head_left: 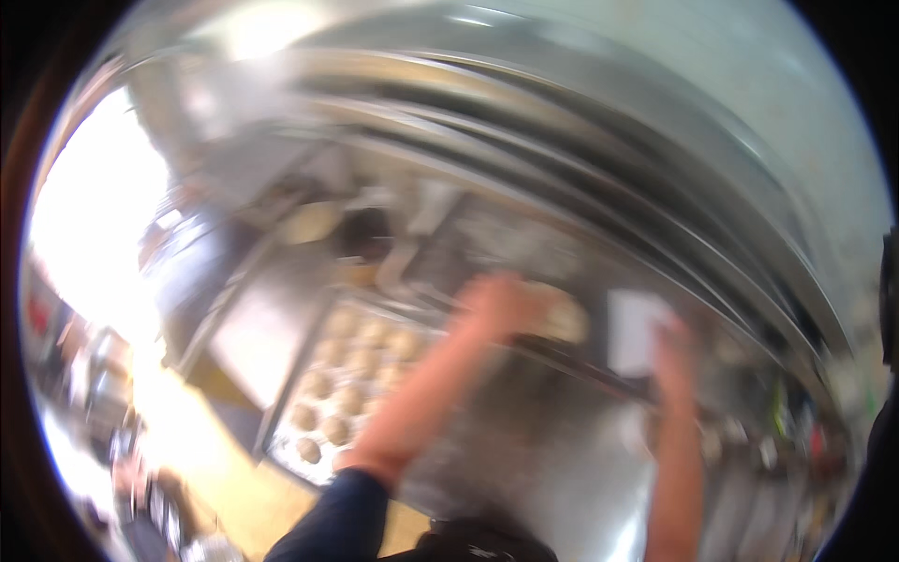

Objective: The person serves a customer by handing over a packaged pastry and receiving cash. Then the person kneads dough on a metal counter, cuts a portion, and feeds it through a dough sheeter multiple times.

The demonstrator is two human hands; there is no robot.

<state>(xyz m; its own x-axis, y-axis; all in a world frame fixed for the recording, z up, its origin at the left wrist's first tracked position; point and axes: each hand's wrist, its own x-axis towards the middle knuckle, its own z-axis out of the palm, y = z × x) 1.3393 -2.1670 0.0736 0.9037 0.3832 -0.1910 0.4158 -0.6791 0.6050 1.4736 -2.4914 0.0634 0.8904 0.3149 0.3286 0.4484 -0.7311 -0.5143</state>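
The picture is blurred by motion. My left hand (502, 305) lies at a pale, flat round of dough (562, 316) on a dark metal tray (456, 242); its fingers are too blurred to read. My right hand (674, 351) is at the right edge of a white rectangular object (631, 334), and whether it grips that is unclear. Left of my left forearm, a floured tray (284, 449) holds several rows of dough balls (336, 430), partly hidden by the arm. Pale flour is spread on the dark tray behind my left hand.
Long metal shelves or ledges (562, 133) curve across behind the work surface. A steel counter (555, 428) lies before me. A dark round container (365, 232) stands behind the dough balls. Small blurred items, one red (817, 441), stand at the right. Bright light comes from the left.
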